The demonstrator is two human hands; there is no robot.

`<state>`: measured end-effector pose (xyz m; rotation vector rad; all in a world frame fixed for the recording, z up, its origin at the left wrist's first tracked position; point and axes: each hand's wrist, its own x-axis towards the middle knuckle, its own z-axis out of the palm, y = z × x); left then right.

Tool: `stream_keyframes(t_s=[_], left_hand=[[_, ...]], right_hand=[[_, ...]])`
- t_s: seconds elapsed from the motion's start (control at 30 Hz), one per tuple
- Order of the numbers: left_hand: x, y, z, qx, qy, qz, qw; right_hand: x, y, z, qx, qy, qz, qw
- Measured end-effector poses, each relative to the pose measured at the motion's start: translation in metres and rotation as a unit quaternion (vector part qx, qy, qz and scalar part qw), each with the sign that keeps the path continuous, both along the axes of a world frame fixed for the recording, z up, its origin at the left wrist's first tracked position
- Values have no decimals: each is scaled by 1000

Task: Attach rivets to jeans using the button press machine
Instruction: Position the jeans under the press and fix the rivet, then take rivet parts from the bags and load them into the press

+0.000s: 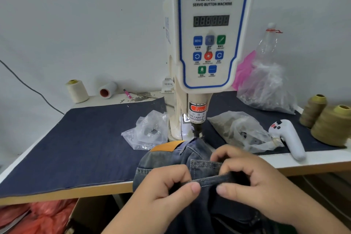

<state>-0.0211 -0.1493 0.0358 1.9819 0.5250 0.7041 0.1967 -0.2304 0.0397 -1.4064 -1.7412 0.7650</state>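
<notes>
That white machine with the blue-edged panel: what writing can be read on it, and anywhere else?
"SERVO BUTTON MACHINE": white button press machine's front panel, under a line of Chinese characters.
"MENU": blue square button.
"WARNING", partly hidden: red label on the press column.
"TAKE CARE OF YOUR FINGER": white label below.
Captions under the other buttons: too small.

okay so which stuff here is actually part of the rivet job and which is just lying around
Part of the job: jeans, left hand, right hand, button machine.
Lying about: cream thread cone, olive thread cones, white handheld controller, empty plastic bottle.
</notes>
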Motion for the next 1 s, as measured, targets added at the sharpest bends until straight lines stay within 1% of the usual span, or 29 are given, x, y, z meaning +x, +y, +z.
stream_keyframes(t_s=[0.03, 0.07, 0.1, 0.13, 0.17, 0.2, 0.27, 0.3, 0.37, 0.47, 0.63, 0.7, 0.87, 1.0], left_hand=[[0, 0, -1, -27, -17, 2, 999], [0, 0, -2, -43, -30, 7, 999], [0, 0, -3, -49, -38, 10, 998], [0, 0, -3, -53, -43, 12, 998], [0, 1, -4, -56, -45, 12, 997], [-1, 1, -4, -57, -44, 13, 997], [-1, 2, -5, -58, -41, 15, 997], [0, 2, -5, -60, -43, 17, 997], [2, 2, -5, -68, -47, 15, 996], [6, 2, -4, -70, -47, 12, 996], [8, 2, -5, -71, -47, 15, 996], [7, 3, -5, -71, -44, 16, 996], [3, 4, -5, -76, -41, 21, 996], [1, 5, -8, -76, -42, 21, 996]], right_hand=[[4, 0, -1, -44, 40, 29, 998], [10, 0, -5, -59, 70, 31, 995], [19, 2, -10, -45, 66, -2, 997], [32, 6, -16, -13, 19, -69, 997], [47, 12, -24, 12, -46, -148, 988], [62, 19, -29, 18, -109, -226, 968], [93, 36, -40, -37, -177, -331, 926], [108, 45, -47, -66, -204, -354, 910], [128, 58, -60, -96, -236, -365, 895], [135, 71, -64, -104, -267, -354, 890], [129, 90, -55, -147, -393, -310, 853], [126, 95, -53, -154, -429, -302, 838], [124, 105, -50, -171, -434, -332, 820], [121, 108, -54, -147, -408, -349, 830]])
